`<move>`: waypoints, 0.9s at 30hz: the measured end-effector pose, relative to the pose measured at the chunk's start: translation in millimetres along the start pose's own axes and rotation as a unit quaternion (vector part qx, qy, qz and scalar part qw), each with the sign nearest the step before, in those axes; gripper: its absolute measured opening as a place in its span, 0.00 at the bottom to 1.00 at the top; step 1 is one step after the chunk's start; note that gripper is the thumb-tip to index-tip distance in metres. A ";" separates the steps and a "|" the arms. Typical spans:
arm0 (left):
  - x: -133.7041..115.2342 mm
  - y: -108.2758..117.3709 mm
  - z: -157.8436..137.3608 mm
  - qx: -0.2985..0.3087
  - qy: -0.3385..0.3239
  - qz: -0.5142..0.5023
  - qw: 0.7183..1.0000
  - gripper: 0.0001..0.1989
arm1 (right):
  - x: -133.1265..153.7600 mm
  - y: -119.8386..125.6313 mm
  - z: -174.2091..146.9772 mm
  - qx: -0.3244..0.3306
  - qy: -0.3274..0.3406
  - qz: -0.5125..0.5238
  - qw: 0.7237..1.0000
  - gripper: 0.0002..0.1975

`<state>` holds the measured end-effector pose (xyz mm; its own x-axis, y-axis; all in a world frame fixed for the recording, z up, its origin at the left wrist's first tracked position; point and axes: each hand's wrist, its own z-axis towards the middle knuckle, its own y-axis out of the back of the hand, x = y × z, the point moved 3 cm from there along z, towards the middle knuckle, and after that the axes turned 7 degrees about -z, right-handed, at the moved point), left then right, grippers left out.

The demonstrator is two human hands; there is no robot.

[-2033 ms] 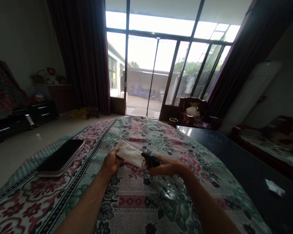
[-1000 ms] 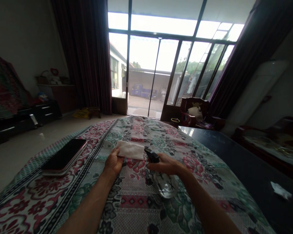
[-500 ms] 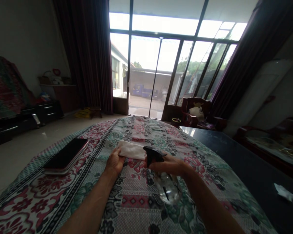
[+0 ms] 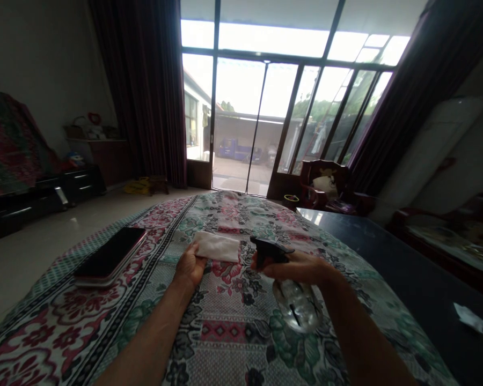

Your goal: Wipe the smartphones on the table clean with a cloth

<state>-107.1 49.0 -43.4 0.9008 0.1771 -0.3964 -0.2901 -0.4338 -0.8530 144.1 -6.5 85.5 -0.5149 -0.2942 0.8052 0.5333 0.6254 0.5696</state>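
Note:
My left hand is closed on the left end of a folded white cloth, which it holds above the patterned tablecloth. In my right hand is a clear spray bottle with a black trigger head, gripped around its neck. The nozzle points left toward the cloth, with a gap between them. Some clear liquid seems to be inside the bottle. A flat stack topped by a black-screened tablet or phone lies left of my left hand.
A floral tablecloth covers the surface before me. To the right is a dark glossy tabletop with a crumpled white tissue. Farther off stand a wooden armchair, a black cabinet and glass doors.
My right hand has moved the spray bottle to the right, away from the cloth, uncovering the cloth's right end. My left hand and the cloth stay almost in place.

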 end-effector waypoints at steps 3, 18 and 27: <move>-1.3 -0.2 0.0 -0.005 -0.005 -0.006 1.000 0.12 | -3.8 6.8 -4.6 -0.008 0.016 -0.010 1.000 0.24; -6.7 0.8 1.4 -0.019 -0.033 -0.033 0.999 0.11 | -8.5 17.1 -13.5 -0.060 -0.030 -0.050 0.997 0.22; -5.6 0.7 2.7 -0.019 -0.031 -0.035 0.999 0.12 | -0.3 6.0 -5.2 -0.004 -0.015 -0.044 0.999 0.20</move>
<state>-113.2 50.0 -42.6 0.8962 0.2627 -0.3574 -0.2132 -0.4515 -0.8664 150.8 -6.4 89.6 -0.5798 -0.3266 0.7464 0.4903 0.5918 0.6398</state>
